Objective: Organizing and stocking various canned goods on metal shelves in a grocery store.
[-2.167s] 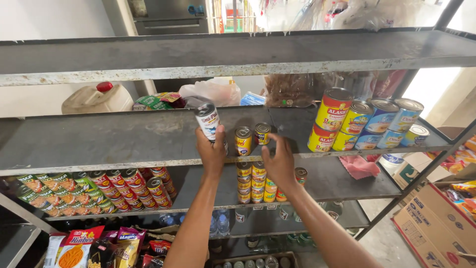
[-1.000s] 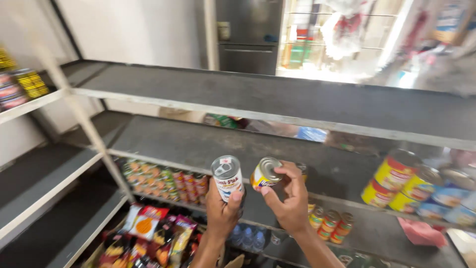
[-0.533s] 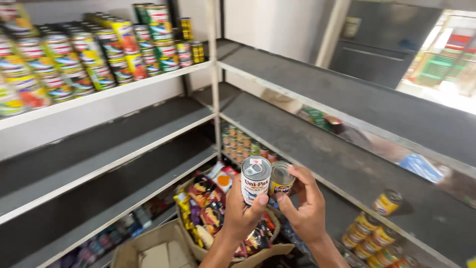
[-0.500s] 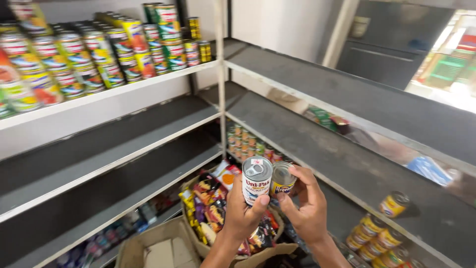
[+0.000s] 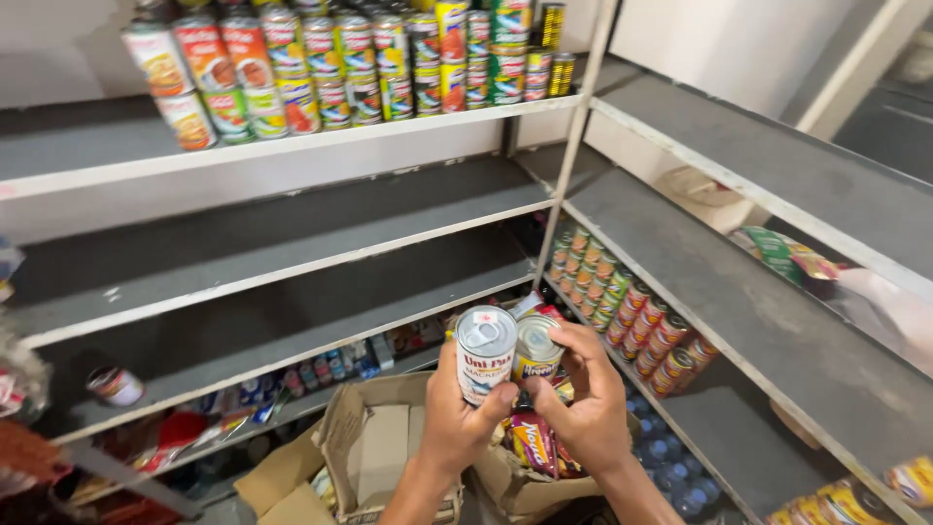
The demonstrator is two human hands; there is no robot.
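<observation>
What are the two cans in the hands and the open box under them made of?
The white-label can and the yellow-label can look like shiny metal: both have silvery ringed lids, under paper or printed labels. The open box looks like dull brown cardboard, with bent flaps.

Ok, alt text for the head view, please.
Each hand holds one tin: the left hand a white-labelled can, the right hand a yellow-labelled can. Grey shelves surround them, with stacked cans on top and an open cardboard box below.
</observation>
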